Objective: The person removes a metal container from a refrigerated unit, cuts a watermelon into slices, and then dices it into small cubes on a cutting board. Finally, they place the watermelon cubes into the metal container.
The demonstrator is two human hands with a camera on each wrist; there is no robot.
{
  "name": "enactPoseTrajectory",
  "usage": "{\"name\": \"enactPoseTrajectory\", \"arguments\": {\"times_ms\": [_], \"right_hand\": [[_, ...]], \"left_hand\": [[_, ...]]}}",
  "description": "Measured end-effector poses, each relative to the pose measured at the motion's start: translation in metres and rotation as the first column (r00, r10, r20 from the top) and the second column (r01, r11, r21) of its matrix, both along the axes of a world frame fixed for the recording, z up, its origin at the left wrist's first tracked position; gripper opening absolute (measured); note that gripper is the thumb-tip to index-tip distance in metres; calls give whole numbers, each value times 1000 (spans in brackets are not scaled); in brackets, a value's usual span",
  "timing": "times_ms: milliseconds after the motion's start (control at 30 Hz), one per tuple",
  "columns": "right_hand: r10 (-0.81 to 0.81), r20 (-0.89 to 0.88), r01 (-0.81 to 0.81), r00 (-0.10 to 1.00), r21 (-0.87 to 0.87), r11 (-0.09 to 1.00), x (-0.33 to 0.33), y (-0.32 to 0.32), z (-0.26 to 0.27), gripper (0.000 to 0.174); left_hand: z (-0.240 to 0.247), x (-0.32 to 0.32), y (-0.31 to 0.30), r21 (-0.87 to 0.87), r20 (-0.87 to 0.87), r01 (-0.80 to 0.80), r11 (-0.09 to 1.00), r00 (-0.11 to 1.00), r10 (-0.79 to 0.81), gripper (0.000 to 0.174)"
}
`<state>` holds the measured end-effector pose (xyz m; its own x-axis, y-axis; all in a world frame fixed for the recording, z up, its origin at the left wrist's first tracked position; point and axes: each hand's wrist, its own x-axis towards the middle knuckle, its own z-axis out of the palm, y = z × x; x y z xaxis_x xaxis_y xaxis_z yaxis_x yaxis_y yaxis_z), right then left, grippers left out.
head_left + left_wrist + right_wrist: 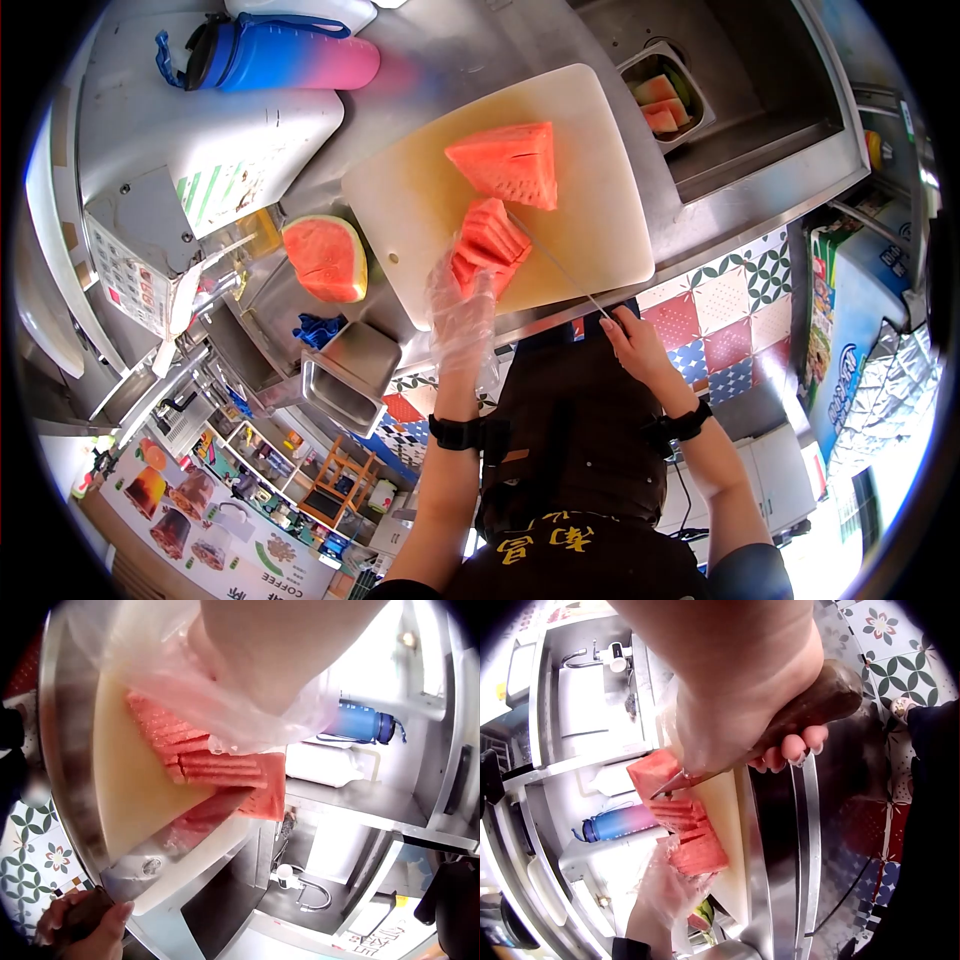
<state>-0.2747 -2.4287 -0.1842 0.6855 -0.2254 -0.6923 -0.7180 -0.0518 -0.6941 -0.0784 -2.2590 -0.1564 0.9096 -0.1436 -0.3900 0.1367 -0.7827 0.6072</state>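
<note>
A watermelon piece (488, 250), cut into several slices, lies on the white cutting board (600, 200). My left hand (462, 305), in a clear plastic glove, holds this piece from its near left side, fingers and thumb against the flesh. My right hand (640, 345) is bare and grips the brown handle (817, 697) of a knife (169, 844). Its broad blade lies along the right side of the slices, the tip pointing away from me. Just beyond sits a larger watermelon wedge (510, 165), partly behind the blade in the left wrist view.
Left of the board lies a watermelon chunk with rind (325, 258), near metal containers (345, 380). A blue and pink bottle (290, 58) lies at the back left. At the right, a sink (745, 95) holds a metal pan (700, 120) with watermelon pieces.
</note>
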Motion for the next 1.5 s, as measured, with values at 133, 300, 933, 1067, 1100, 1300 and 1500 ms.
{"name": "enactPoseTrajectory", "arguments": {"times_ms": [133, 300, 933, 1067, 1100, 1300, 1500], "right_hand": [[-46, -17, 46, 999, 29, 999, -1, 0, -3, 38], [-80, -21, 81, 997, 68, 994, -6, 3, -10, 34], [265, 82, -258, 961, -83, 963, 14, 21, 9, 42], [258, 52, -253, 965, -85, 964, 15, 19, 9, 43], [262, 38, -258, 964, -82, 963, 16, 19, 9, 43], [231, 36, -231, 972, -13, 973, 20, 17, 8, 43], [259, 1, -259, 966, -3, 966, 31, 19, 15, 43]], "left_hand": [[-14, -3, 26, -301, -148, -108, 947, 987, 66, 55], [-12, -3, 20, 39, -48, -27, 999, 998, 29, 56], [2, 0, 11, -128, -442, -521, 844, 792, 421, 51], [-10, 0, 21, -91, -418, -473, 876, 817, 398, 49], [-9, 0, 20, -109, -418, -482, 869, 816, 400, 48], [10, 3, 27, -295, -521, -555, 778, 776, 356, 42], [5, 5, 59, -363, -634, -728, 581, 650, 418, 37]]}}
